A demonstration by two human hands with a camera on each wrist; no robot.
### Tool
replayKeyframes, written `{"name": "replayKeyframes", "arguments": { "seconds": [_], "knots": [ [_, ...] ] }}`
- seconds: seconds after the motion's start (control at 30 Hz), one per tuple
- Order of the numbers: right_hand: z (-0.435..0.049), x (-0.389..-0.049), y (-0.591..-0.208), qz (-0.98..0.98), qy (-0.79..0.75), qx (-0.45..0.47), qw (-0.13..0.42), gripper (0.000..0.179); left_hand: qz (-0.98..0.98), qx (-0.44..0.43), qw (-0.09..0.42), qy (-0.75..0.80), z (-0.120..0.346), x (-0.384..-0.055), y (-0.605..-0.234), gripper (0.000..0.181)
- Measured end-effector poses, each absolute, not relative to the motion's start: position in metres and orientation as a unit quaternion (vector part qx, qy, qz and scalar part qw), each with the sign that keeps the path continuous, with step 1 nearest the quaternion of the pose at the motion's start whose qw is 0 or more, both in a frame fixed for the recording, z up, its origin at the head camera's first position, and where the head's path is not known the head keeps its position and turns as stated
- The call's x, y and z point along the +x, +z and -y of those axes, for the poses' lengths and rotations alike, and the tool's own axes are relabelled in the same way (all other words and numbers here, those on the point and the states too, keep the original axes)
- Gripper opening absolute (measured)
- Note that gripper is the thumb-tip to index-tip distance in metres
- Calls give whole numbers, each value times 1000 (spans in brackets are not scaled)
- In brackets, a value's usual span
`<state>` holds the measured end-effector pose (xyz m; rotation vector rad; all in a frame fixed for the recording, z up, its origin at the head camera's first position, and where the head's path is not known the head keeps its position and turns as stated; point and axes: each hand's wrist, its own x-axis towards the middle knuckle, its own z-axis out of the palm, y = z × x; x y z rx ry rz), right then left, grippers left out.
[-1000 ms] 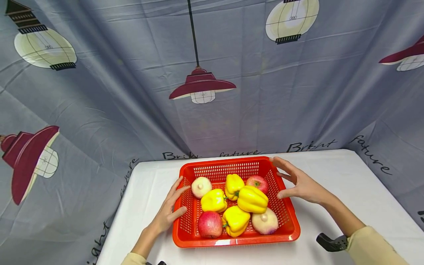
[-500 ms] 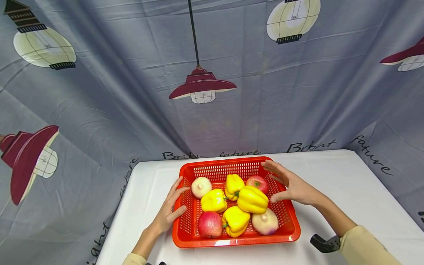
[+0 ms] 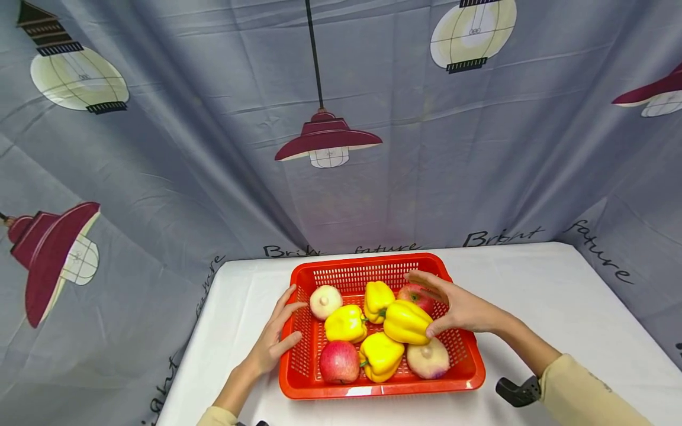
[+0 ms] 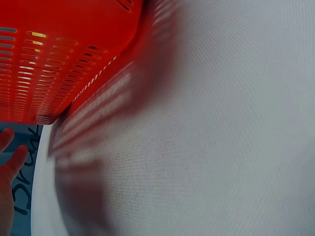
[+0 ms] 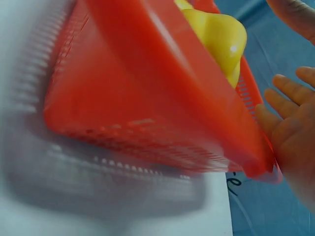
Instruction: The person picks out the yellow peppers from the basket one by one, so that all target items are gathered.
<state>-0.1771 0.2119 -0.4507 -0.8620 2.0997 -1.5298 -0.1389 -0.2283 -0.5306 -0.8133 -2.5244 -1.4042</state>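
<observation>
A red plastic basket point(image 3: 373, 392) with slotted walls stands on the table. It holds several yellow bell peppers, one of them a large yellow pepper point(image 3: 407, 321) on the right. Also inside are a red apple point(image 3: 339, 362) at the front, another apple point(image 3: 415, 296) at the back right, a pale turnip point(image 3: 428, 359) with a purple patch, and a second pale round turnip point(image 3: 325, 302). My left hand point(image 3: 269, 342) lies along the left rim, fingers spread. My right hand point(image 3: 463, 305) reaches over the right rim, thumb tip at the large pepper's right end, fingers partly covering the back apple.
A white cloth table point(image 3: 533, 296) lies under the basket. Grey-blue curtains point(image 3: 442, 177) printed with lamps and lettering hang behind and at the sides. A black wrist device point(image 3: 518, 391) sits by my right sleeve.
My right hand has moved left from the basket's right rim to over the large yellow pepper and back apple. The left hand and the basket's contents have stayed in place.
</observation>
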Motion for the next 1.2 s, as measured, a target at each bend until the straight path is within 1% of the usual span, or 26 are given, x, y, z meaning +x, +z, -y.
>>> {"name": "replayKeyframes", "arguments": {
  "seconds": [0.47, 0.73, 1.07, 1.2],
  "knots": [
    [-208, -183, -451, -766, -496, -337, 232, 99, 837, -266, 62, -474, 227, -140, -531, 53],
    [-192, -184, -452, -789, -455, -336, 241, 101, 839, -262, 61, -473, 229, -138, -528, 54],
    [-184, -181, -456, -822, -408, -337, 212, 109, 836, -266, 57, -476, 228, -139, -531, 53],
    [-182, -182, -458, -824, -404, -340, 204, 109, 837, -267, 59, -475, 228, -139, -532, 53]
  ]
}}
